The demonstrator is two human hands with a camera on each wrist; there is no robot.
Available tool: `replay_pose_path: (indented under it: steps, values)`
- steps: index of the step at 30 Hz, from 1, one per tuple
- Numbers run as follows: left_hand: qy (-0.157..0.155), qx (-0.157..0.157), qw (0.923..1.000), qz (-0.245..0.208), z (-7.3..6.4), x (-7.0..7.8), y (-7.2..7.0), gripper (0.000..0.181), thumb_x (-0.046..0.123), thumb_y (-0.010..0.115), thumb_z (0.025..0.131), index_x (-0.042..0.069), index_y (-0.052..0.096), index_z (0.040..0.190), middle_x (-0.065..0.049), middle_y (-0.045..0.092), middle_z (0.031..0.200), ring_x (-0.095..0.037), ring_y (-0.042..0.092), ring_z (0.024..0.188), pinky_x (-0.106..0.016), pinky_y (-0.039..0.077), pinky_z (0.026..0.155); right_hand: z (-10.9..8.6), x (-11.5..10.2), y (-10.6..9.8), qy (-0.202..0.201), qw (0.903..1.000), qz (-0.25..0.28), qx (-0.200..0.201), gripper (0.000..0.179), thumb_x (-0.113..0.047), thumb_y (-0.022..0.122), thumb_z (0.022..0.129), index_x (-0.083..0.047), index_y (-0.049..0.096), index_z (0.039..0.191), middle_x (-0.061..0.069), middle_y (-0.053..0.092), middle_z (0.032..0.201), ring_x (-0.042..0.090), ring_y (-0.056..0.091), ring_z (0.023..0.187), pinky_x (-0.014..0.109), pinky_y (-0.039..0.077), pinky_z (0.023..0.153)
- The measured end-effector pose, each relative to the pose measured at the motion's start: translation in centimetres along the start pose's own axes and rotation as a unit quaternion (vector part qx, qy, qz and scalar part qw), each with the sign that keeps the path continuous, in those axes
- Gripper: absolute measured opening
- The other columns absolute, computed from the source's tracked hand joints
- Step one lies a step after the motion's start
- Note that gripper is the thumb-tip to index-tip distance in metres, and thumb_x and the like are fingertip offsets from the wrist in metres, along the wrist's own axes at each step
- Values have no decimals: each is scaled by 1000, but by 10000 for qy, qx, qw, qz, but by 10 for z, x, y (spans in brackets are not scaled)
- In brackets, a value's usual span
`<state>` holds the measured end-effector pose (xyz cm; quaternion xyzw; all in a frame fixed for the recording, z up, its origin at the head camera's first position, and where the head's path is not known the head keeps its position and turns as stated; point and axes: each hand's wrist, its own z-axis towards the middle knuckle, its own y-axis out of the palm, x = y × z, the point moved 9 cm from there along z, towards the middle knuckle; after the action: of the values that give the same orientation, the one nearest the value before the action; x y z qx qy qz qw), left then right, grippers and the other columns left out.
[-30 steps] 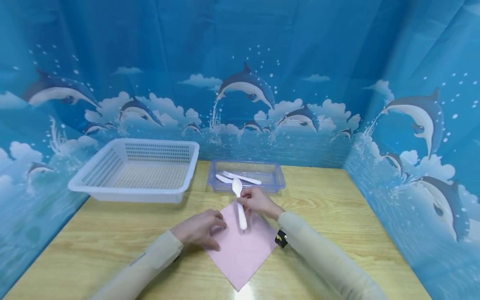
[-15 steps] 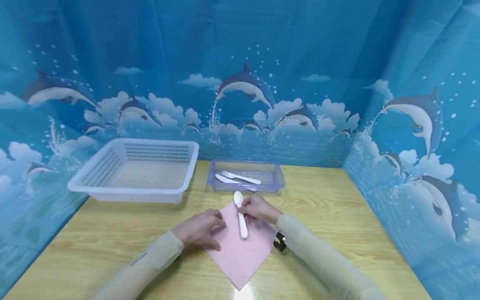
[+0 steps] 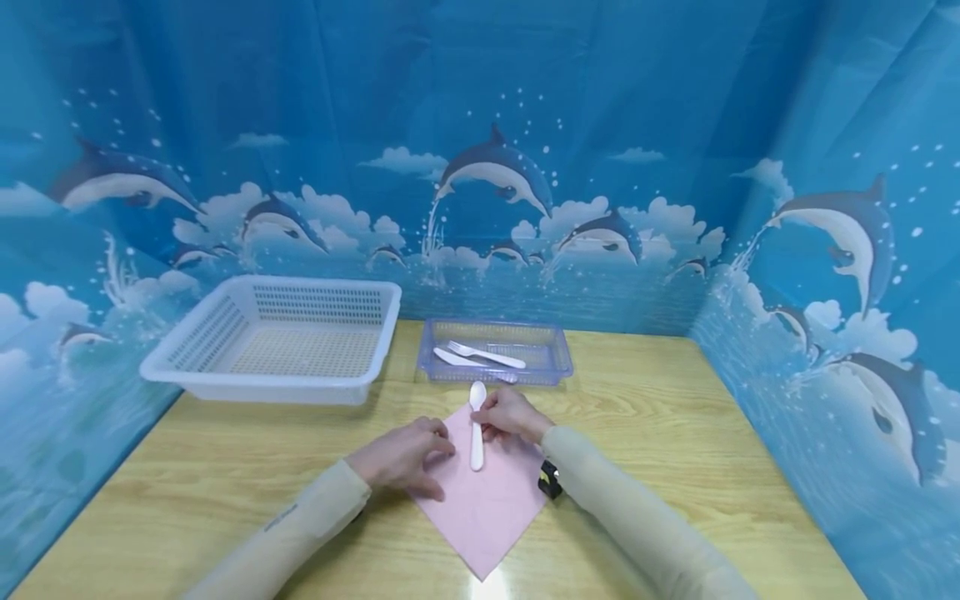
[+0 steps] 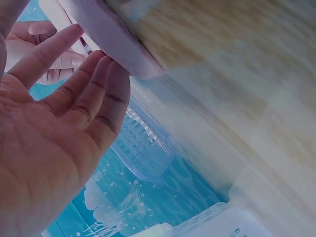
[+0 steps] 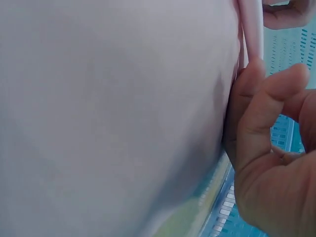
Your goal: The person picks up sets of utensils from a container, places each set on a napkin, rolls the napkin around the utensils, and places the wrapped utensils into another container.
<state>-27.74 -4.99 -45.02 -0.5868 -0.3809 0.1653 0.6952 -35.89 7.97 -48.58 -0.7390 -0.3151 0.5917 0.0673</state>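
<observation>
A pink napkin lies on the table, turned so that one corner points at the wearer. Over its far part, a white plastic spoon lies lengthwise with its bowl away from the wearer. My right hand pinches the spoon's handle just below the bowl, coming from the right. At the napkin's left edge is my left hand, its fingers loosely bent and holding nothing. The left wrist view shows its fingertips right at the napkin's edge. Napkin cloth fills most of the right wrist view.
Behind the napkin stands a clear purple basket holding a white fork and a white knife. A larger white basket is at the back left. A blue dolphin-print curtain encloses the table.
The spoon has come down toward the wearer from in front of the purple basket, then turned nearly straight over the napkin. My right hand moved with it; my left hand has stayed put.
</observation>
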Motion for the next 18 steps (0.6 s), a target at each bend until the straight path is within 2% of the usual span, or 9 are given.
replay_pose_path:
  steps: [18]
  values:
    - [-86, -45, 10000, -20, 0, -1, 1, 63, 41, 88, 65, 9, 71, 117, -10, 61, 122, -25, 56, 114, -42, 50, 99, -2, 0, -2, 61, 9998, -166, 22, 14, -13, 69, 89, -1, 62, 87, 4, 63, 61, 7, 56, 46, 17, 44, 39]
